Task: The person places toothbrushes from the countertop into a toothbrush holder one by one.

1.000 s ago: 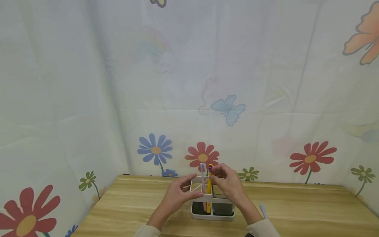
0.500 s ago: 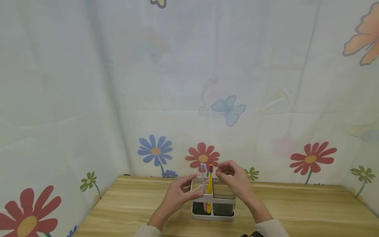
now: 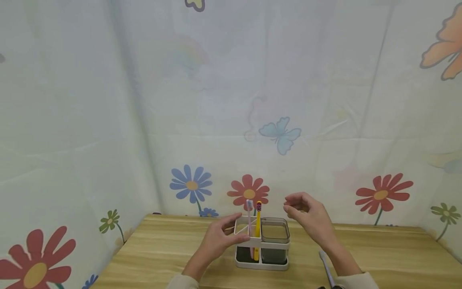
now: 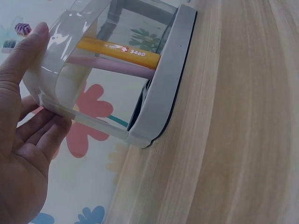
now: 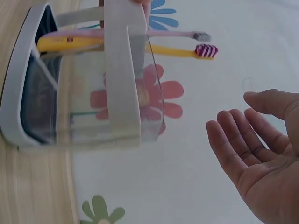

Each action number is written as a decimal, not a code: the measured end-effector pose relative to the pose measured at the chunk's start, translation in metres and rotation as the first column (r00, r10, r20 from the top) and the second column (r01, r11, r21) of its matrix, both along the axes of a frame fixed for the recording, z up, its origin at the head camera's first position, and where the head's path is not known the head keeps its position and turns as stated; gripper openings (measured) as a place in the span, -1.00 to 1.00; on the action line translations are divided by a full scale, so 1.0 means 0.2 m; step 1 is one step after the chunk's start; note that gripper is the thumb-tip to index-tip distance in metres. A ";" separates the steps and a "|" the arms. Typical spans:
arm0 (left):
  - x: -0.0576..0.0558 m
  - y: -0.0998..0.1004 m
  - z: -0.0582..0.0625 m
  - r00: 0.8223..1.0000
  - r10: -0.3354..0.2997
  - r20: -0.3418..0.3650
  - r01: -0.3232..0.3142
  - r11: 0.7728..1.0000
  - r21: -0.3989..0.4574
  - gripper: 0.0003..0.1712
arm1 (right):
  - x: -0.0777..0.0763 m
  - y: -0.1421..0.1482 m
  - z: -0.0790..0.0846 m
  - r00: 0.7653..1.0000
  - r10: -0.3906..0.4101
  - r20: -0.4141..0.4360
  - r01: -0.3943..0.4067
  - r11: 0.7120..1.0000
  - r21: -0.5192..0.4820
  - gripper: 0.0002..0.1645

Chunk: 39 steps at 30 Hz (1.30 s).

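Observation:
A white two-tier toothbrush holder [image 3: 254, 242] stands on the table. My left hand [image 3: 215, 236] grips the left end of its upper frame, with the thumb on the near side and the fingers round the end, as the left wrist view shows. Upright in the left half are a pink toothbrush [image 3: 250, 218] and a yellow toothbrush [image 3: 258, 226] with a purple-and-white bristled head. A clear grey cup [image 3: 275, 237] sits in the right half. To the right of the holder, my right hand [image 3: 313, 218] is raised with relaxed fingers, apart from it and holding nothing.
A light bluish toothbrush [image 3: 326, 267] lies on the wooden table [image 3: 390, 257] beside the right forearm, partly hidden by the sleeve. Behind the table hangs a pale curtain [image 3: 216, 100] printed with flowers and butterflies.
My right hand has let go of the yellow toothbrush and moved right, away from the holder. The brush stays upright in the holder. My left hand keeps its grip.

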State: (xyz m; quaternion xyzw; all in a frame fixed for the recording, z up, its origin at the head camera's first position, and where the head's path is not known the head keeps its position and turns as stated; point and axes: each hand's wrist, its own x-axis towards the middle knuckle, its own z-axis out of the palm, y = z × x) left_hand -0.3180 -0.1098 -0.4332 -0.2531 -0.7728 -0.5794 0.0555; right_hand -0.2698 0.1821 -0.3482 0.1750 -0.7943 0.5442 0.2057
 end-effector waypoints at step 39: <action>0.02 0.01 0.01 1.000 0.021 0.004 -0.021 1.000 -0.010 -0.21 | 0.04 0.46 -0.23 0.956 0.024 0.291 -0.077 0.982 0.172 -0.57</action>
